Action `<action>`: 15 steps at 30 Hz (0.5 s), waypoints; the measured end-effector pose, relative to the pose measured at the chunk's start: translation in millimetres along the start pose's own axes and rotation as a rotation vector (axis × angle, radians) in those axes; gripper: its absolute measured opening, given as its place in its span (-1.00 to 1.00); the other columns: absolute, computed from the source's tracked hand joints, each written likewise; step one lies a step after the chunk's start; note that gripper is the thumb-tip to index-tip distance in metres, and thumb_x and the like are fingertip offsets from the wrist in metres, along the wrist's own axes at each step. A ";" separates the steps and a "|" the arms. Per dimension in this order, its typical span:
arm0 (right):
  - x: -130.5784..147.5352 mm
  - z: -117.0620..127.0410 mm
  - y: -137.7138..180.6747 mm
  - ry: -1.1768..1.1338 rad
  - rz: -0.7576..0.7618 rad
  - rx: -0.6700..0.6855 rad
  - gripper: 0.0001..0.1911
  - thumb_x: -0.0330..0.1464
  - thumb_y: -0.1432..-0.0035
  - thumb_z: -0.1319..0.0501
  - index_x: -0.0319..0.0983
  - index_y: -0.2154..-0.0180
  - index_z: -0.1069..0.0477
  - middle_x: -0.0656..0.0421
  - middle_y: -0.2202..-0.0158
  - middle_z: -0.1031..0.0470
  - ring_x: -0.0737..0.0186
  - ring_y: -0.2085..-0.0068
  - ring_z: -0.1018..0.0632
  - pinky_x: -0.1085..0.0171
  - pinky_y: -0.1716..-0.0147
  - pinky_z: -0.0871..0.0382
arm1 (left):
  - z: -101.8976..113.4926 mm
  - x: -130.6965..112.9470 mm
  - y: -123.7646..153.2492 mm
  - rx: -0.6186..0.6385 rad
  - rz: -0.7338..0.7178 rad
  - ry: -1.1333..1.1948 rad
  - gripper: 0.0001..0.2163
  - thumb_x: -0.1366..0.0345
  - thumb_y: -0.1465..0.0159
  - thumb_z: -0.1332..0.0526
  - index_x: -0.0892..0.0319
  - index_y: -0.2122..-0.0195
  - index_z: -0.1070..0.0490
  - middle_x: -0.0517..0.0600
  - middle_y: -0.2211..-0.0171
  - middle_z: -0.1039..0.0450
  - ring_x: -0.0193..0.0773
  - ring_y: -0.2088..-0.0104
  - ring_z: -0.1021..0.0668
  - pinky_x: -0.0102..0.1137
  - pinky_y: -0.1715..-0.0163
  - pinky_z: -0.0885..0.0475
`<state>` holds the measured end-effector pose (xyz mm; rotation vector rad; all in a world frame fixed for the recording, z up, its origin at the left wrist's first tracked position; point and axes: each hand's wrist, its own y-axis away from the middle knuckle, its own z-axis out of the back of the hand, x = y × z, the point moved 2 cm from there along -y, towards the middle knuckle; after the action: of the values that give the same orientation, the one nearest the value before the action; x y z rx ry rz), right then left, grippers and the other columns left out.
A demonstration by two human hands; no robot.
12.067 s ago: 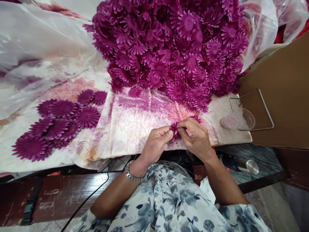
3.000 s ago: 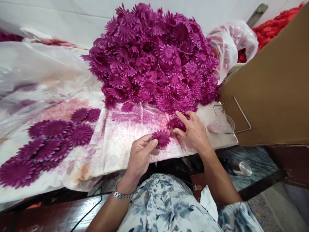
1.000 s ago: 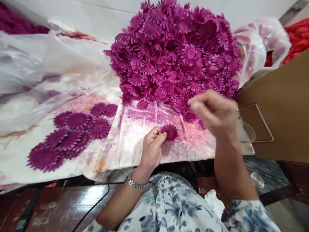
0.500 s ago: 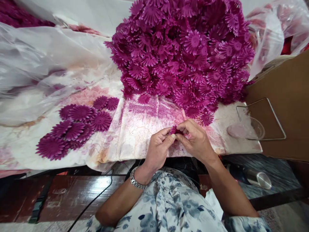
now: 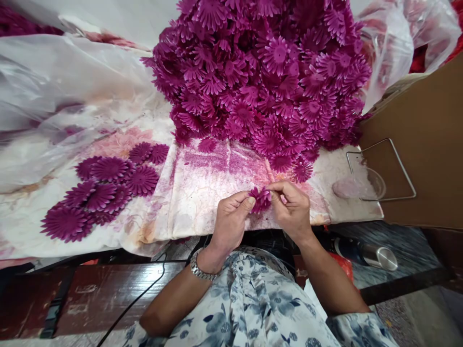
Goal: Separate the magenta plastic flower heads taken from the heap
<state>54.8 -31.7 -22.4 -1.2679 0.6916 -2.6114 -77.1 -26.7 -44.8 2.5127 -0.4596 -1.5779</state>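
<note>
Between my two hands, just above the near edge of the cloth, is a purple artificial flower piece (image 5: 260,200) with narrow petals. My left hand (image 5: 232,217) pinches its left side between thumb and forefinger. On the other side, my right hand (image 5: 292,208) grips the petals at the upper right with its fingertips. Beyond my hands rises a big heap of purple flower pieces (image 5: 249,86). To the left, several flower pieces (image 5: 108,185) lie in flat, overlapping stacks on the cloth.
A stained white cloth (image 5: 202,193) covers the table. At right stand a cardboard box (image 5: 423,144), a bent metal wire frame (image 5: 401,164) and a clear round dish (image 5: 374,184). Clear plastic sheeting (image 5: 43,86) lies at left. A metal-capped flask (image 5: 378,255) rests lower right.
The flower piece shows more openly between my hands, its petals spread. My right hand has shifted from close against my left to a little apart. The whole view has moved slightly.
</note>
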 end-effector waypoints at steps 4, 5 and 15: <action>-4.0 8.2 2.4 0.070 -0.022 -0.072 -0.94 -0.45 -0.13 -0.17 -0.22 0.40 -0.36 0.28 0.51 -0.40 0.41 0.49 -0.42 0.39 0.48 -0.30 | -4.1 -2.6 1.1 0.018 0.052 0.050 -0.80 0.20 0.00 -0.37 0.25 0.51 -0.48 -0.12 0.61 -0.33 -0.42 0.54 -0.35 -0.49 0.47 -0.29; -3.6 9.7 2.8 0.100 0.005 -0.075 -0.93 -0.46 -0.13 -0.17 -0.22 0.41 -0.36 0.28 0.51 -0.40 0.40 0.48 -0.42 0.39 0.47 -0.30 | -4.0 -2.2 1.6 0.027 0.047 0.030 -0.80 0.20 -0.01 -0.36 0.25 0.49 -0.49 -0.12 0.61 -0.34 -0.42 0.54 -0.35 -0.49 0.46 -0.29; 5.2 16.8 -1.1 0.271 0.168 -0.078 -0.88 -0.52 -0.14 -0.11 -0.23 0.40 -0.35 0.23 0.53 -0.38 0.35 0.46 -0.42 0.35 0.43 -0.32 | 8.0 0.2 9.1 0.108 0.042 -0.212 -0.73 0.12 -0.08 -0.29 0.24 0.56 -0.40 -0.10 0.63 -0.28 -0.43 0.61 -0.28 -0.49 0.60 -0.19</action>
<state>64.6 -38.1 -9.2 -0.8378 0.9086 -2.6631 -85.8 -35.0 -45.9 2.4026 -0.6357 -1.8598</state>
